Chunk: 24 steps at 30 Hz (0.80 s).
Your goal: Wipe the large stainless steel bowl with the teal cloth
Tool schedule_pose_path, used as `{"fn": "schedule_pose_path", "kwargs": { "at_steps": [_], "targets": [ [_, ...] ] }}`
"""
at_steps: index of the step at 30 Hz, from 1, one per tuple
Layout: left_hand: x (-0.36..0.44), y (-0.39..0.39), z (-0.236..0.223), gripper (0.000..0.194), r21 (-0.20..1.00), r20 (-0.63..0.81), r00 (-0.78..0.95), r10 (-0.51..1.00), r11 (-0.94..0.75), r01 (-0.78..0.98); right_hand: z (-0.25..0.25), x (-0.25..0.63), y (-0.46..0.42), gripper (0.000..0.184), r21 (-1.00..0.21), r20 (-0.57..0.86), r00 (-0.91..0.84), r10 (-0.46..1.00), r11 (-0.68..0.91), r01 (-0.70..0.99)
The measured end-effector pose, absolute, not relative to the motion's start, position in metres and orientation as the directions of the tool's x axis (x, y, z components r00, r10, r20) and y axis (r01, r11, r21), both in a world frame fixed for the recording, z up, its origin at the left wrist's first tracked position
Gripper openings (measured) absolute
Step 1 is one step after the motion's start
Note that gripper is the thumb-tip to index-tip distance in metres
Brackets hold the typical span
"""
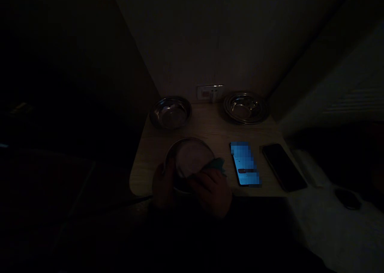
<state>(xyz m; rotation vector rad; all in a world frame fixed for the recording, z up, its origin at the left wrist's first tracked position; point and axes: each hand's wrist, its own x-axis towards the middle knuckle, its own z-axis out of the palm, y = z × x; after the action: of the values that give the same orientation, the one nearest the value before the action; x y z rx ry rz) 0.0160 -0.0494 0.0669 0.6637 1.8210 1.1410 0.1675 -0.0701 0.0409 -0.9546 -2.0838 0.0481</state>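
In very dim light, a round metal bowl (194, 157) with a pale, broad centre is between my hands at the table's near edge. My left hand (163, 183) grips its left rim, the thumb on the near side. A teal cloth (218, 165) is bunched under the curled fingers of my right hand (212, 191), which presses against the bowl's lower right. Most of the cloth is hidden by that hand. Whether the bowl faces up or down I cannot tell.
On the small wooden table (207, 125), a metal bowl (171, 113) stands back left and stacked metal bowls (244, 108) back right. A lit phone (245, 165) and a dark phone (283, 167) lie at right. Behind is a wall socket (210, 93).
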Motion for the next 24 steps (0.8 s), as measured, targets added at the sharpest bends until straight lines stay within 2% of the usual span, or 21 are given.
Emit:
{"fn": "schedule_pose_path", "kwargs": {
  "at_steps": [3, 8, 13, 20, 24],
  "targets": [
    [0.017, -0.049, 0.069, 0.054, 0.870, -0.437, -0.463, 0.771, 0.494, 0.002, 0.035, 0.186, -0.072, 0.019, -0.377, 0.637, -0.364, 0.680, 0.686, 0.622],
    [0.020, -0.051, 0.076, 0.050, 0.862, -0.395, -0.499, 0.772, 0.499, 0.089, 0.043, 0.177, -0.062, 0.020, -0.419, 0.584, -0.319, 0.747, 0.613, 0.670],
    [0.021, -0.054, 0.078, 0.047, 0.848, -0.455, -0.483, 0.748, 0.530, 0.024, 0.045, 0.179, -0.061, 0.018, -0.381, 0.581, -0.383, 0.718, 0.656, 0.651],
    [0.023, -0.056, 0.074, 0.045, 0.868, -0.400, -0.515, 0.758, 0.494, 0.052, 0.046, 0.178, -0.061, 0.020, -0.356, 0.595, -0.384, 0.706, 0.660, 0.662],
    [0.023, -0.057, 0.078, 0.040, 0.848, -0.462, -0.499, 0.733, 0.530, -0.007, 0.043, 0.183, -0.062, 0.019, -0.342, 0.604, -0.421, 0.677, 0.697, 0.630]
  ]
}}
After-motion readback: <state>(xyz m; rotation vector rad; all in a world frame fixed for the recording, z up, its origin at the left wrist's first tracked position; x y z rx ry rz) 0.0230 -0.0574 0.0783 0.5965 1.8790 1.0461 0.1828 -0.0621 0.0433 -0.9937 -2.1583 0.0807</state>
